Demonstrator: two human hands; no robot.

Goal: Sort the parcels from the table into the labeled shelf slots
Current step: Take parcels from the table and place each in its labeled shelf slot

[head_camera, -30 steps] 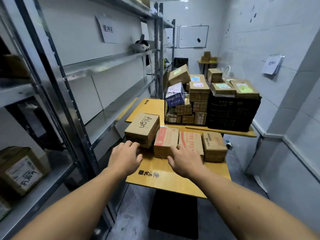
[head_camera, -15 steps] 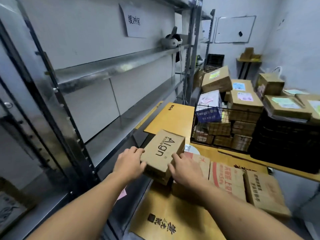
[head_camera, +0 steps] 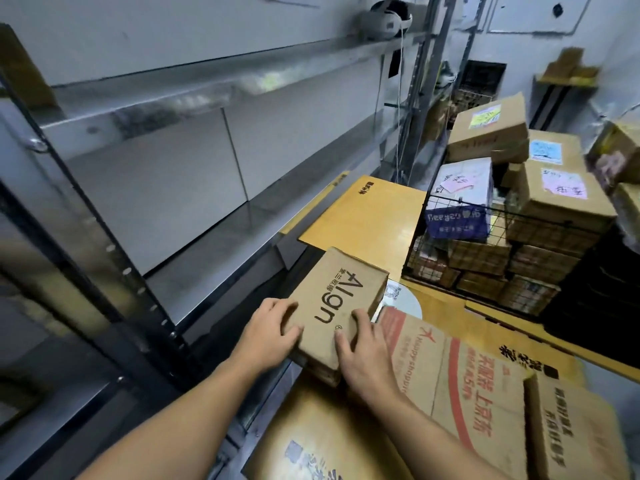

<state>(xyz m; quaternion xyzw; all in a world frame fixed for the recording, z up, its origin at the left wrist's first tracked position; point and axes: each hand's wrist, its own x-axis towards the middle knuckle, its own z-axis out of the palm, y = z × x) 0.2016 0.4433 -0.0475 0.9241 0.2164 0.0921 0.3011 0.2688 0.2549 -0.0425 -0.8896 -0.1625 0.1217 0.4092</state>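
A brown cardboard parcel printed "Align" [head_camera: 341, 292] is lifted and tilted above the left edge of the yellow table [head_camera: 374, 216]. My left hand [head_camera: 272, 332] grips its near left corner and my right hand [head_camera: 367, 351] grips its near right side. Beside it on the table lie a red-printed parcel [head_camera: 460, 372] and a plain brown parcel [head_camera: 571, 431]. The metal shelf unit [head_camera: 214, 244] runs along the left, with its middle slot bare.
A wire basket [head_camera: 460, 244] full of stacked parcels stands at the table's far right, with a black crate [head_camera: 602, 306] beside it. A white headset [head_camera: 384, 22] lies on the upper shelf. A dark upright shelf post [head_camera: 114, 271] stands close on the left.
Both hands have closed on the Align parcel and lifted it off the table toward the shelf. The camera has moved closer and turned left.
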